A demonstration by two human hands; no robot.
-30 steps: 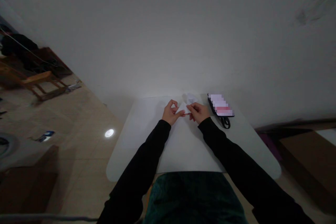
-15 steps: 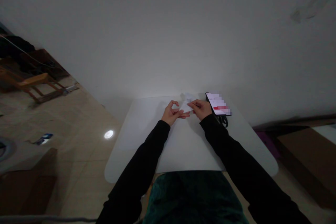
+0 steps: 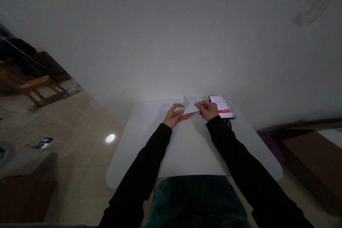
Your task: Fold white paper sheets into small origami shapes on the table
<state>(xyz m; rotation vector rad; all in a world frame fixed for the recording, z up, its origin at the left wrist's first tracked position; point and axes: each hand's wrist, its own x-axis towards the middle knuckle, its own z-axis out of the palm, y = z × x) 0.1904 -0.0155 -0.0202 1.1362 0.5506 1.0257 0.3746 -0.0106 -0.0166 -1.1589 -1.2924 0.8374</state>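
Although a wooden bench (image 3: 29, 85) and a blue-and-white scrap (image 3: 42, 143) sit off on the tiled floor (image 3: 80, 142) at far left, the hands work near the far edge of a white table (image 3: 120, 174). The left hand (image 3: 175, 115), emerging from a black sleeve (image 3: 144, 160), has its thumb and forefinger curved apart in an open hook, while its other fingers stretch toward the left tip of a folded white paper (image 3: 191, 107); whether they pinch that tip or merely touch it, I cannot tell. The paper lies between both hands, a pale triangle with a further flap or sheet showing dimly behind it. It looks light, thin and soft, likely to slide on the smooth tabletop and crease under pressure, so its folded edges seem a safer hold than its flimsy point. The right hand (image 3: 208, 110) keeps its fingers close together, with thumb and forefinger apparently pinching the paper's right end. Just beyond it lies a smartphone (image 3: 221, 106) with a pixelated screen, a black cord (image 3: 227, 124) showing beneath it. Past the table's right side, a purple object (image 3: 269, 148) sits beside a brown cardboard panel (image 3: 301, 160).
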